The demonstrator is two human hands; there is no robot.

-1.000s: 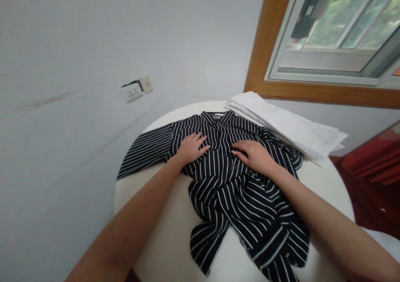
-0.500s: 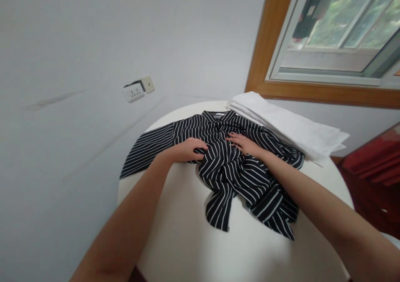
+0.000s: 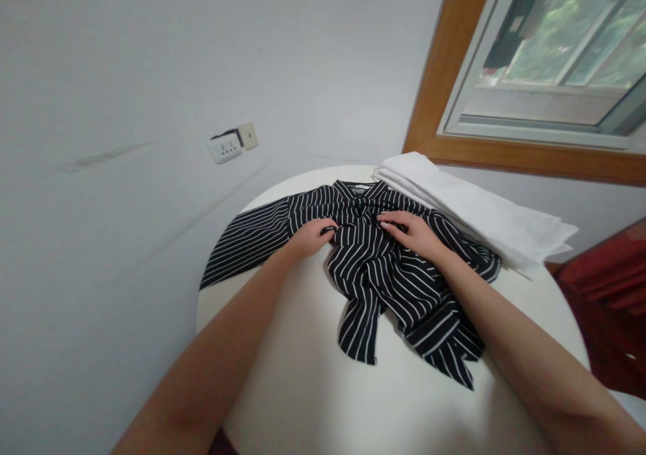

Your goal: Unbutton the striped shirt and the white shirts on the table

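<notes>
Spread flat a second earlier, the left hand now pinches the side edge of a striped shirt on the white surface. The right hand curves over the shirt's front, its grip unclear; the hem lies nearer the collar.

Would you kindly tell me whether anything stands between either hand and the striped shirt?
Nothing visible does: the left hand and the right hand both touch the striped shirt directly. The folded white material lies beyond the right hand, toward the table's far right, out of the way.
</notes>
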